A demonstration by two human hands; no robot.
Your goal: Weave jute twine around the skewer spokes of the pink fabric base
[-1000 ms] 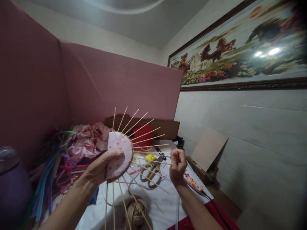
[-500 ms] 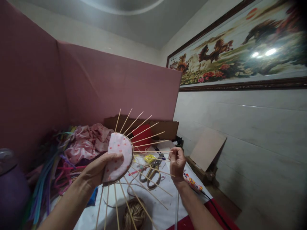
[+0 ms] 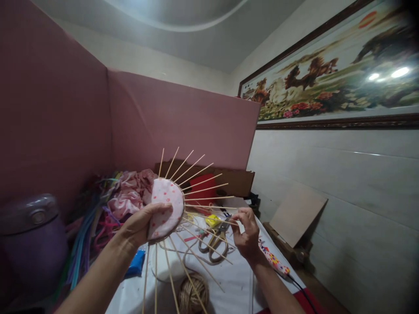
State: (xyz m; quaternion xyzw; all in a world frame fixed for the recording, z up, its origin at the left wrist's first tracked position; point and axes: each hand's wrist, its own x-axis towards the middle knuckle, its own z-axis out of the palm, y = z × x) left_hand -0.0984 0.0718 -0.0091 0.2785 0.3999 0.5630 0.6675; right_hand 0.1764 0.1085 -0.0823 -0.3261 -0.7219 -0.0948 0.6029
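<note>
Left hand (image 3: 141, 224) is clasping a dotted half-disc (image 3: 170, 196), right hand (image 3: 247, 233) is pinching a stick (image 3: 209, 217), scissors (image 3: 224, 226) are lying on the desk (image 3: 237, 279)

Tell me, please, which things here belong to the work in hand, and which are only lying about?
Work in hand:
- dotted half-disc, held by left fingers
- wooden sticks fanning from it

Seemingly lying about:
- scissors
- blue packet
- twine ball, though perhaps belonging

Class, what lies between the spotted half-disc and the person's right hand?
In the head view, thin sticks run from the spotted half-disc toward the right hand; behind them show scissors and a yellow packet.
</note>
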